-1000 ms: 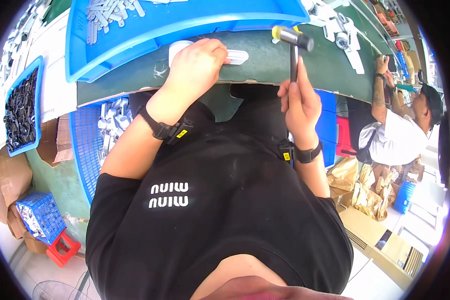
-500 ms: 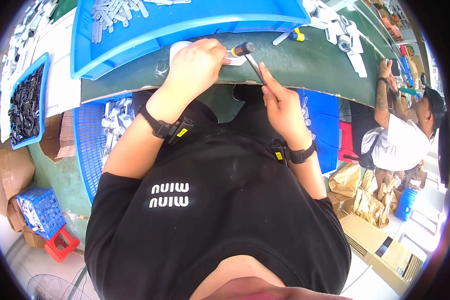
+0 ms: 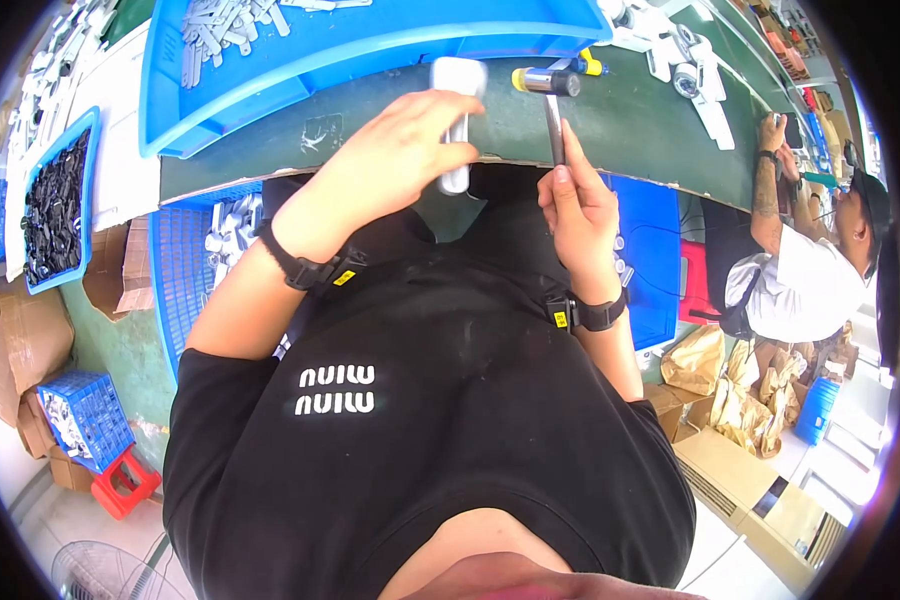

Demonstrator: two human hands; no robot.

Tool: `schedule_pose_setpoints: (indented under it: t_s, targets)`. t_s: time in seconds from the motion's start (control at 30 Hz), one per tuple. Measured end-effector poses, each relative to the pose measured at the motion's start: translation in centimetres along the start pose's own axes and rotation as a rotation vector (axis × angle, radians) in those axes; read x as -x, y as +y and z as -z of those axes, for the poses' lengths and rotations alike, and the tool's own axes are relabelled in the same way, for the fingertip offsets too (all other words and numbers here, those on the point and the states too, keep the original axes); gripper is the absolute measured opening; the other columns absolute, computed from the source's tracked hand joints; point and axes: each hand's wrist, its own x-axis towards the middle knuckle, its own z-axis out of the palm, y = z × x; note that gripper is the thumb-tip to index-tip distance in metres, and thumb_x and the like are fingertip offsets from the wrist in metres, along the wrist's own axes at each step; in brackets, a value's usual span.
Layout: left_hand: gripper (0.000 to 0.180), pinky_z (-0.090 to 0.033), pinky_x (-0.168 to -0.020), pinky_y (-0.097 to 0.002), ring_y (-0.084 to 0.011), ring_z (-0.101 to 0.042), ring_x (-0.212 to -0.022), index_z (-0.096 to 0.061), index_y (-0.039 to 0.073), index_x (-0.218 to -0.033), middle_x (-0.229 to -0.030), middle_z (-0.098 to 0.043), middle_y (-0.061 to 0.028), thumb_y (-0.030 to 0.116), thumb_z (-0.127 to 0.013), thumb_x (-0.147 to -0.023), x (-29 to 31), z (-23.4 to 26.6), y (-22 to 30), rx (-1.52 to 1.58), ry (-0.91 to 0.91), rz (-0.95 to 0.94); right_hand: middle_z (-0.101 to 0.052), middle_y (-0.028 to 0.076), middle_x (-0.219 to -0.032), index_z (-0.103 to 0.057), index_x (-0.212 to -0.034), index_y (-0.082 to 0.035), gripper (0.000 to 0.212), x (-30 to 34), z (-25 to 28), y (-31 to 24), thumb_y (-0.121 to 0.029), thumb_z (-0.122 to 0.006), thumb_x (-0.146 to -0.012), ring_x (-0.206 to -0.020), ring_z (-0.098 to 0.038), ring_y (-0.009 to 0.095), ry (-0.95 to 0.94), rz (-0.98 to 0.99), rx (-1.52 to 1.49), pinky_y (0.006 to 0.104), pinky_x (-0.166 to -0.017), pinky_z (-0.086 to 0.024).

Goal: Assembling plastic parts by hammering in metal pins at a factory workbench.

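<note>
My left hand [image 3: 405, 145] grips a long white-grey plastic or metal part [image 3: 458, 76] with a rounded end, standing lengthwise above the table's front edge. Motion blurs the part slightly, and my fingers cover its middle. To the right, my right hand [image 3: 580, 200] is closed around the handle of a small mallet [image 3: 556, 128]. Its head has one yellow face and one black face, and it is raised apart from the part. Behind the mallet head lies a yellow-and-blue object [image 3: 592, 64] whose kind I cannot make out.
A large blue tray [image 3: 300, 100] of grey strips stands at the back. White parts [image 3: 685, 75] lie at the back right of the green table [image 3: 370, 95]. Black pieces fill a blue tray [image 3: 90, 200] at left. Blue crates [image 3: 175, 270] sit below; a co-worker [image 3: 800, 280] is at right.
My left hand has moved right, turning the part from lying on the table to lengthwise over its edge. My right hand has drawn the mallet away to the right and turned its head.
</note>
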Motion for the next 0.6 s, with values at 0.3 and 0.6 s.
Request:
schedule_pose_setpoints:
  t_s: [0.3, 0.6]
  targets:
    - [0.017, -0.061, -0.089, -0.0443, -0.0366, -0.072, -0.103, -0.073, 0.001, -0.108, -0.116, -0.073, -0.0144, 0.004, -0.076, -0.092, 1.6, -2.0, -1.9, 0.105, 0.207, 0.399, -0.062, -0.002, -0.081, -0.053, -0.162, -0.012, 0.051, -0.9, 0.0, -0.5, -0.007, -0.056, -0.111, -0.069, -0.053, 0.006, -0.134, 0.227, 0.273, 0.0225, -0.064, -0.045]
    - [0.017, -0.061, -0.077, -0.0392, -0.0327, -0.074, -0.09, -0.076, 0.0, -0.104, -0.104, -0.073, -0.0119, 0.002, -0.081, -0.088, 2.4, -4.5, -2.9, -0.031, 0.421, 0.246, -0.069, 0.011, -0.083, -0.056, -0.157, -0.004, 0.056, -1.1, -0.1, -1.0, 0.004, -0.063, -0.102, -0.07, -0.065, 0.018, 0.039, 0.533, 0.374, 0.0315, -0.073, -0.056]
